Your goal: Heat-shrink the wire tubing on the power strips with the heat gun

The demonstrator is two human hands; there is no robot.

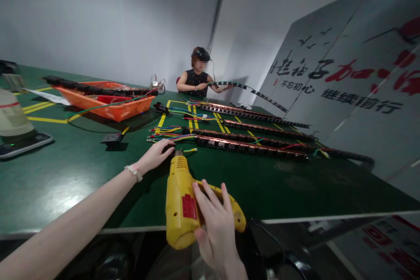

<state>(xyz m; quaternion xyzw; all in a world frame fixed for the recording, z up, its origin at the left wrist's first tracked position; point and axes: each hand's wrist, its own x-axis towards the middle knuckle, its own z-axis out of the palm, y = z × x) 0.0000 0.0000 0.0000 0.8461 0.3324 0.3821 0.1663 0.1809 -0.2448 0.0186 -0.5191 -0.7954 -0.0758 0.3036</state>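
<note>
My left hand (158, 154), with a beaded bracelet on its wrist, is on the green table near the cable ends. Its fingers are bent together beside the nozzle of a yellow heat gun (177, 197); what they pinch is hidden. A yellow-green wire with a ring terminal (190, 150) shows just right of the nozzle. My right hand (217, 223) is on the heat gun, fingers laid across its handle and thumb against its body. The gun's rear end reaches past the table's front edge. Colored wires (169, 134) with ring terminals lie beyond my left hand.
Several long copper-and-black busbar strips (249, 148) stretch rightward. An orange basket (131, 108) holding similar parts stands at left, near a black connector (114, 139), a phone (29, 145) and a bottle (13, 116). Across the table (278, 192), a person (196, 78) holds another strip.
</note>
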